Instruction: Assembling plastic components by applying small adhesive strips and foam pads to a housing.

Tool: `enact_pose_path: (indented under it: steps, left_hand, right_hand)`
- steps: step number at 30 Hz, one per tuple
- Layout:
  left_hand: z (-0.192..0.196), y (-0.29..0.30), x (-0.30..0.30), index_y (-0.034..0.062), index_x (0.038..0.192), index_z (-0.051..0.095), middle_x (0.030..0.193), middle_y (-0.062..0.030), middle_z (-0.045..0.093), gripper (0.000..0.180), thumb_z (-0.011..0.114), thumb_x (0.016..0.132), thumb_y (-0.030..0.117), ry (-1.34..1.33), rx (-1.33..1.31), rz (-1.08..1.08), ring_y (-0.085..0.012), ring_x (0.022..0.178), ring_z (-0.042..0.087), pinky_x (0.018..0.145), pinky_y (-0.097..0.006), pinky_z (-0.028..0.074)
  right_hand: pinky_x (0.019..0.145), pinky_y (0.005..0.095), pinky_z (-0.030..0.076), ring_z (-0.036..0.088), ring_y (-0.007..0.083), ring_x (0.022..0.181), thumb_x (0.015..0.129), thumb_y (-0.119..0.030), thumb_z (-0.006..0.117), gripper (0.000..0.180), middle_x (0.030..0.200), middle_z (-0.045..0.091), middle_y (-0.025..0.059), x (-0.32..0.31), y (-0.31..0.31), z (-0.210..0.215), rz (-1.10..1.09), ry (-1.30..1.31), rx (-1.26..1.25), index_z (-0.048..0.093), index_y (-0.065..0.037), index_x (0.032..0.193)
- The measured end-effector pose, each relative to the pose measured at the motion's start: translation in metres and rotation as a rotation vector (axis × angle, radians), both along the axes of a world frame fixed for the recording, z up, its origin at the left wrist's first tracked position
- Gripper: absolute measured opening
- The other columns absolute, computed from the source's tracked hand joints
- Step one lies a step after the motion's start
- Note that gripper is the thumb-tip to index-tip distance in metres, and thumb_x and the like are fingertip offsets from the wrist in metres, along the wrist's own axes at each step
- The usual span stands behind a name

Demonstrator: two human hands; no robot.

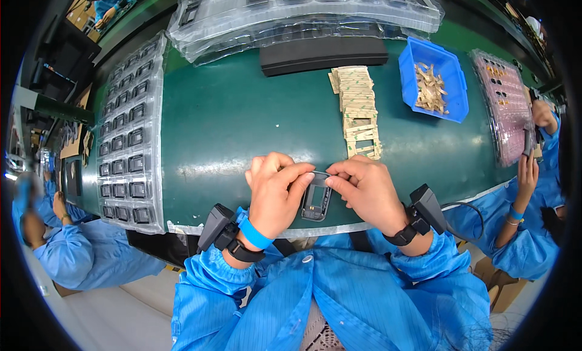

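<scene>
Near the table's front edge lies a small dark rectangular plastic housing (pixel 314 214) with an open window in its middle. My left hand (pixel 274 190) pinches the housing's far left corner between thumb and forefinger. At the far right corner, my right hand (pixel 371 190) has its thumb and forefinger closed on the same housing. The fingertips partly cover its far end, so I cannot tell whether anything thin lies under them. Just beyond my hands runs an overlapping row of tan adhesive frames (pixel 357 102) with green marks.
A blue bin (pixel 409 78) holds tan paper scraps (pixel 430 90). Clear trays (pixel 130 136) of black housings stand at the left, with more stacked trays (pixel 242 33) behind a black bar (pixel 324 55). Pink tray (pixel 500 108) lies right, by a co-worker's hand (pixel 527 175); another person (pixel 79 248) sits left.
</scene>
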State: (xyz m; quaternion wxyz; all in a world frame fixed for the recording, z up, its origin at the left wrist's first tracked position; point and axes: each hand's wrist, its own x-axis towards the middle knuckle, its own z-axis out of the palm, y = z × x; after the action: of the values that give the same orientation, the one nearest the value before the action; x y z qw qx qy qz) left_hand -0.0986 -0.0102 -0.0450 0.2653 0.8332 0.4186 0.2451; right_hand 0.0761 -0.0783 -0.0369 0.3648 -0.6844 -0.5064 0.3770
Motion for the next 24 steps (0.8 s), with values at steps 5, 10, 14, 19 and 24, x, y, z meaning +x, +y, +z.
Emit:
enact_pose_path:
  steps: [5, 10, 14, 19, 24]
  left_hand:
    - [-0.001, 0.001, 0.001, 0.0122, 0.094, 0.075, 0.085, 0.0, 0.056, 0.014, 0.074, 0.081, 0.013, -0.012, -0.004, 0.005, -0.0205, 0.089, 0.047, 0.083, -0.034, 0.033]
    - [-0.004, 0.003, 0.005, 0.0107, 0.089, 0.073, 0.082, 0.001, 0.062, 0.012, 0.075, 0.077, 0.012, -0.054, 0.192, -0.047, -0.0205, 0.084, 0.054, 0.076, -0.036, 0.035]
    - [0.001, -0.004, 0.01, 0.0099, 0.088, 0.073, 0.083, -0.0005, 0.065, 0.012, 0.075, 0.076, 0.009, 0.0, 0.224, -0.027, -0.0213, 0.083, 0.058, 0.076, -0.035, 0.036]
    - [0.0, -0.006, 0.011, 0.0087, 0.088, 0.073, 0.081, -0.002, 0.066, 0.012, 0.073, 0.076, 0.008, 0.021, 0.31, -0.026, -0.0217, 0.08, 0.058, 0.074, -0.035, 0.037]
    - [0.004, -0.014, 0.001, 0.0095, 0.089, 0.072, 0.081, -0.0025, 0.066, 0.011, 0.073, 0.078, 0.009, -0.077, 0.198, 0.085, -0.0211, 0.08, 0.059, 0.074, -0.036, 0.037]
  right_hand:
    - [0.06, 0.0377, 0.048, 0.062, 0.0274, 0.067, 0.081, -0.012, 0.071, 0.01, 0.073, 0.061, 0.0109, -0.005, 0.004, 0.0, -0.026, -0.071, 0.057, 0.069, -0.003, 0.086]
    - [0.059, 0.0408, 0.049, 0.062, 0.0317, 0.066, 0.081, -0.009, 0.069, 0.008, 0.073, 0.061, 0.0122, -0.009, 0.006, 0.0, -0.029, -0.143, 0.139, 0.065, -0.003, 0.079]
    - [0.059, 0.0423, 0.049, 0.061, 0.0336, 0.067, 0.081, -0.009, 0.069, 0.009, 0.073, 0.06, 0.0127, -0.011, 0.005, 0.0, -0.032, -0.182, 0.156, 0.063, -0.003, 0.077]
    - [0.059, 0.0431, 0.05, 0.062, 0.0342, 0.068, 0.079, -0.008, 0.067, 0.009, 0.073, 0.06, 0.0135, -0.013, 0.007, -0.001, -0.036, -0.232, 0.173, 0.062, -0.002, 0.075]
    - [0.058, 0.0425, 0.051, 0.063, 0.0341, 0.064, 0.075, -0.01, 0.067, 0.013, 0.069, 0.063, 0.0149, -0.013, 0.005, 0.007, -0.052, -0.213, 0.078, 0.062, -0.001, 0.069]
